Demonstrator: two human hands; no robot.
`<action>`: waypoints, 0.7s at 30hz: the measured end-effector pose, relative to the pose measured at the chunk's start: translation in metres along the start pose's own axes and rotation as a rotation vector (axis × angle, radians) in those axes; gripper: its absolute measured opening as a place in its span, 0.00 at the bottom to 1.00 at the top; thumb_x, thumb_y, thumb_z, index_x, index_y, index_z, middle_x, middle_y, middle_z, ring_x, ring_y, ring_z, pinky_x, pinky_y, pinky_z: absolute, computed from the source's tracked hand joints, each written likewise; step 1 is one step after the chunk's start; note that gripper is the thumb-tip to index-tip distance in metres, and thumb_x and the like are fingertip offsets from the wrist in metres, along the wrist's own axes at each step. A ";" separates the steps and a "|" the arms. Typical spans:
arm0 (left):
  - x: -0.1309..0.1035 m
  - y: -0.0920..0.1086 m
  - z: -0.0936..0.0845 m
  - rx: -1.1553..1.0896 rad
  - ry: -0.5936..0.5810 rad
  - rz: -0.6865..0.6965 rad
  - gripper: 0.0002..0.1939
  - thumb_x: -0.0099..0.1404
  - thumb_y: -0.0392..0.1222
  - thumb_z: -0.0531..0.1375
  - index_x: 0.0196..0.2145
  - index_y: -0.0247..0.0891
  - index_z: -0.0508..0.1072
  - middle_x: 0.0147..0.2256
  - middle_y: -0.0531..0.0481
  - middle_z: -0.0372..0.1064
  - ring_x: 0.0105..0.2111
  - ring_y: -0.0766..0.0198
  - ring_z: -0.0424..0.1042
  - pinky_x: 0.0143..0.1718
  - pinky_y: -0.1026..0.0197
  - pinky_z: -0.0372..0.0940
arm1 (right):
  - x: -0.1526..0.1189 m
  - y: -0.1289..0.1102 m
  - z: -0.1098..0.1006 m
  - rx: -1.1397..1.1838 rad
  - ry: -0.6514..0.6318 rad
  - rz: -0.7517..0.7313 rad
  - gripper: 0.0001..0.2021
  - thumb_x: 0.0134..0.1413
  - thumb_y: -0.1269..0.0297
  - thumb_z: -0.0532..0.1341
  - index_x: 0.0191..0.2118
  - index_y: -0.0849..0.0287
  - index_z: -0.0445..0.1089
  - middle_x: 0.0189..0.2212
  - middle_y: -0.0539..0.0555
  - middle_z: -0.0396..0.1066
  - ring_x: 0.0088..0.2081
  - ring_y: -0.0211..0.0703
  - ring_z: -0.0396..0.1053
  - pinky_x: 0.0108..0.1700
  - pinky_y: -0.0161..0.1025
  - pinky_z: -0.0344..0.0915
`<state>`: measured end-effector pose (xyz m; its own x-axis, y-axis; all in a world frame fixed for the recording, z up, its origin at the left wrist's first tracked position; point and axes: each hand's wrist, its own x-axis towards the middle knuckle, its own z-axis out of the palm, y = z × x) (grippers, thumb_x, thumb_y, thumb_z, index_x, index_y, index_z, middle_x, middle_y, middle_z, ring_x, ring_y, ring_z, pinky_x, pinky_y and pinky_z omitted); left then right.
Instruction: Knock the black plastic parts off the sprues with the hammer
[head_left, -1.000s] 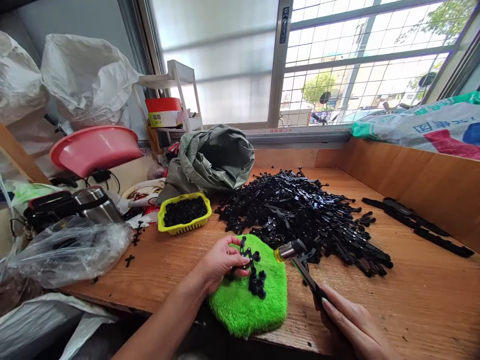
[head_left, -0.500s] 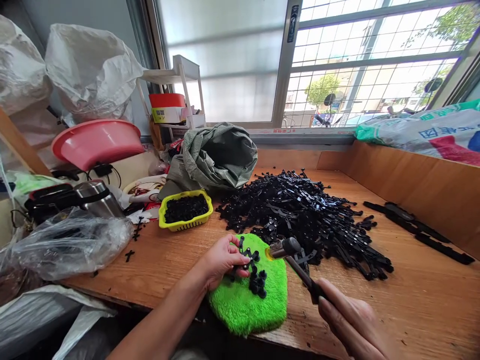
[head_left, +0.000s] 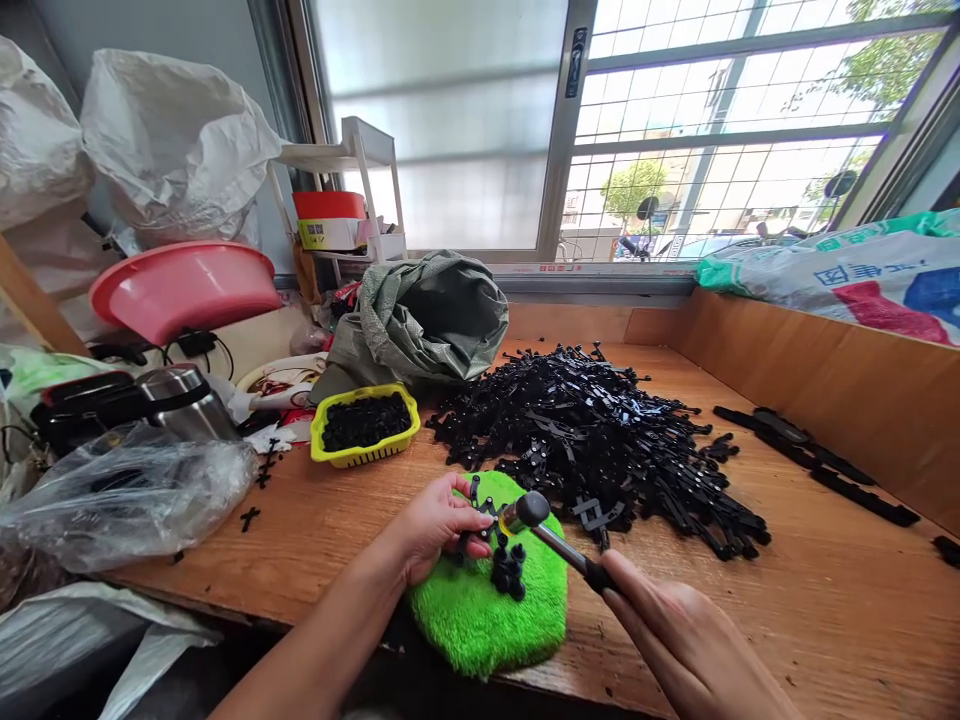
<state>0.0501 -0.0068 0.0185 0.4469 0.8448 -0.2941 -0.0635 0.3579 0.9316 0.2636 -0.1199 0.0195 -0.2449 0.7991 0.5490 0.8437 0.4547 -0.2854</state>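
Between the thumb and fingers of my left hand point(head_left: 442, 520) is a black jointed plastic linkage point(head_left: 486, 508), held over a bright green fluffy pad point(head_left: 487, 620). My right hand point(head_left: 667, 610) is closed round the dark handle of a small mallet point(head_left: 559, 545). Its head, black at one end and yellowish at the other, meets or nearly meets the linkage; whether they touch I cannot tell. Several black round knobbed parts point(head_left: 508, 572) stand clustered on the pad, just below the mallet head.
Behind the pad spreads a large heap of black linkages point(head_left: 592, 430). A yellow basket point(head_left: 366, 458) of small black parts stands left of it, before an open grey-green sack point(head_left: 420, 320). Small black crosses point(head_left: 250, 518) lie near a clear plastic bag point(head_left: 142, 500). Black strips point(head_left: 817, 460) lie at right.
The mallet has swung left and down, bringing its head from beside the linkage onto or close to it. My right hand moved left with it. My left hand keeps its hold.
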 end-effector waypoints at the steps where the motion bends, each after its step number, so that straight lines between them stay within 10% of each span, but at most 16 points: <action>1: -0.001 0.001 0.000 -0.013 0.001 -0.006 0.20 0.43 0.34 0.66 0.31 0.35 0.59 0.22 0.56 0.66 0.16 0.72 0.66 0.17 0.71 0.61 | -0.002 0.001 0.002 0.012 -0.006 0.015 0.16 0.64 0.56 0.43 0.44 0.56 0.64 0.30 0.51 0.72 0.29 0.42 0.70 0.26 0.32 0.63; 21: 0.000 -0.002 0.000 -0.004 0.004 0.008 0.22 0.42 0.36 0.67 0.31 0.36 0.58 0.19 0.57 0.65 0.14 0.72 0.65 0.15 0.73 0.58 | -0.010 0.004 -0.002 0.110 0.048 0.205 0.24 0.58 0.46 0.46 0.45 0.56 0.69 0.36 0.55 0.72 0.34 0.48 0.70 0.31 0.34 0.66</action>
<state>0.0503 -0.0075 0.0163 0.4428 0.8493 -0.2874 -0.0710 0.3528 0.9330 0.2703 -0.1267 0.0147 -0.0484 0.8606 0.5069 0.8155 0.3271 -0.4774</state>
